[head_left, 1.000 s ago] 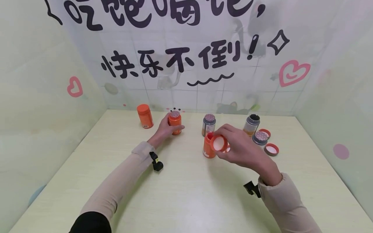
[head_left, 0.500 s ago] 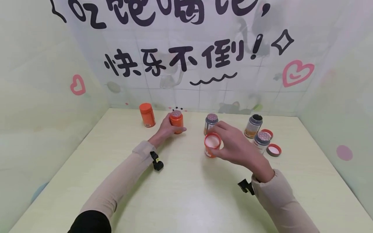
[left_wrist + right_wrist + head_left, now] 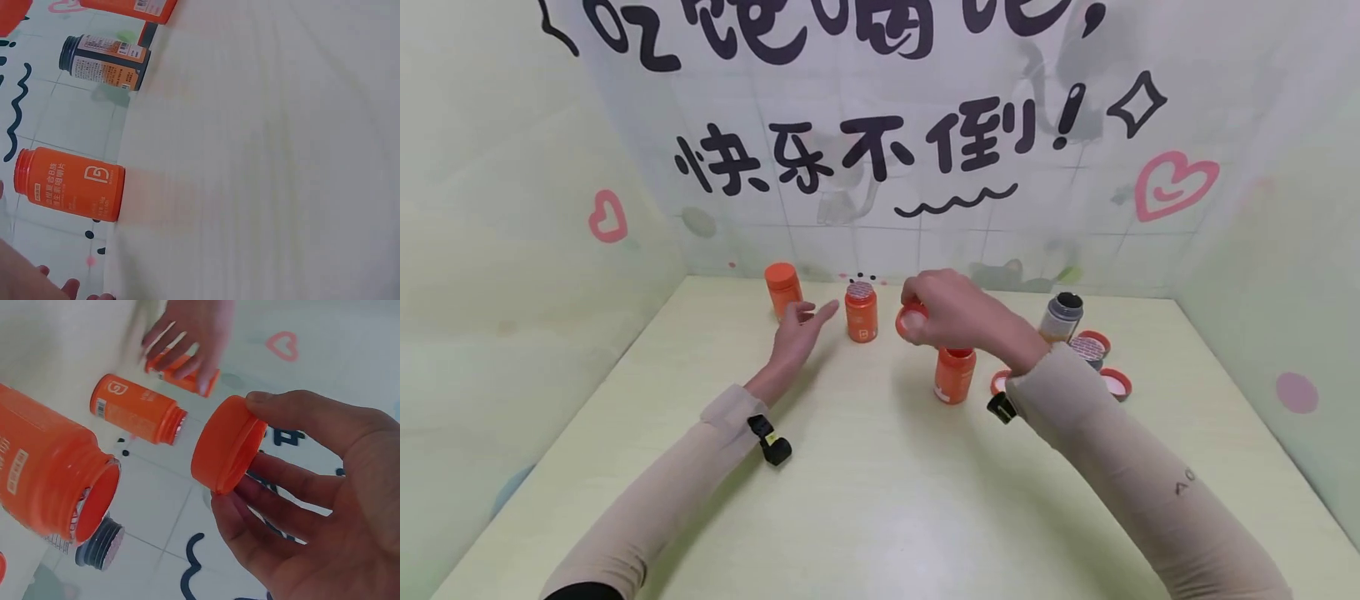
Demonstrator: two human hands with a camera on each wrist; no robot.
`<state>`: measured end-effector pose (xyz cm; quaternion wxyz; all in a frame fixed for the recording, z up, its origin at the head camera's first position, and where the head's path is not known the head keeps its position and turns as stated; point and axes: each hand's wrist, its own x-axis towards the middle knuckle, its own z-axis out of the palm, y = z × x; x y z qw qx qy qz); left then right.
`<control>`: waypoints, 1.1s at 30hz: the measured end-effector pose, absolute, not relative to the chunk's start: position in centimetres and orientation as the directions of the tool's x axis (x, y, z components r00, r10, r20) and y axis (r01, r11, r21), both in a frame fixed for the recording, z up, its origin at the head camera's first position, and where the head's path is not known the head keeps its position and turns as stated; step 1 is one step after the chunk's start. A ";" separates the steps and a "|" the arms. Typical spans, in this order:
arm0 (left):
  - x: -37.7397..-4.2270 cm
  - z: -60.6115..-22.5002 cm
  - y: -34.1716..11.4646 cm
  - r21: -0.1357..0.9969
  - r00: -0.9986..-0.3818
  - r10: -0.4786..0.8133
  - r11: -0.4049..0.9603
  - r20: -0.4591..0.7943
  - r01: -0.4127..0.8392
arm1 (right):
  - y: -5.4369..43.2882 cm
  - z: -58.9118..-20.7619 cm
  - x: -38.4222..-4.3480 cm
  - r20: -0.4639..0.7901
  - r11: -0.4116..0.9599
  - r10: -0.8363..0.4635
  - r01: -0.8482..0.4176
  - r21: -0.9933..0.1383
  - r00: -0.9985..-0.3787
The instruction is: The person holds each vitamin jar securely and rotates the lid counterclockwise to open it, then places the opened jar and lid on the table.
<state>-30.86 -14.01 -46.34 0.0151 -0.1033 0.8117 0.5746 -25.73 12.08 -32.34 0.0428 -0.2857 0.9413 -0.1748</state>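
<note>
My right hand (image 3: 962, 312) pinches an orange screw cap (image 3: 219, 447) between thumb and fingertips, raised above the table with its hollow side facing me in the head view. Below it stands an orange bottle (image 3: 955, 379) with an open mouth. To the left of the cap is a second orange bottle (image 3: 861, 315), uncapped, its mouth covered by a printed foil seal. My left hand (image 3: 795, 340) holds nothing; its fingers are spread in front of a capped orange bottle (image 3: 782, 282), partly covering it.
At the right stand an open dark grey bottle (image 3: 1060, 321) and a foil-sealed one (image 3: 1086, 347), partly behind my sleeve. Loose caps (image 3: 1117, 383) lie around them. Another dark grey bottle (image 3: 106, 62), hidden by my right hand in the head view, stands near the back wall.
My left hand has let go of the foil-sealed orange bottle and moved left to the capped one. My right hand has carried the cap away from the open orange bottle, back and leftward.
</note>
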 end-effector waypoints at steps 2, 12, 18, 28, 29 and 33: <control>-30.6 -46.2 -14.6 0.945 -0.969 -0.214 0.271 -0.125 -0.181 | 11.3 -32.3 -26.5 -0.036 0.785 -0.548 -0.498 -0.368 -0.836; -31.8 -45.9 -17.0 0.959 -0.902 -0.415 0.188 -0.117 -0.210 | 7.4 -33.8 -29.4 -0.165 0.866 -0.454 -0.391 -0.311 -0.875; -33.1 -46.2 -18.0 0.943 -0.906 -0.412 0.254 -0.094 -0.213 | 4.7 -35.9 -30.4 -0.214 0.923 -0.317 -0.249 -0.294 -0.924; -35.1 -47.1 -18.7 0.953 -0.959 -0.283 0.295 0.018 -0.070 | 3.4 -39.4 -30.8 -0.141 0.940 -0.217 -0.167 -0.299 -0.966; -35.1 -47.2 -18.7 0.952 -0.961 -0.275 0.299 0.022 -0.063 | 3.5 -39.7 -30.9 -0.139 0.943 -0.213 -0.166 -0.288 -0.967; -34.9 -47.2 -18.9 0.954 -0.963 -0.268 0.293 0.026 -0.056 | 3.5 -40.8 -31.2 -0.138 0.955 -0.216 -0.180 -0.236 -0.967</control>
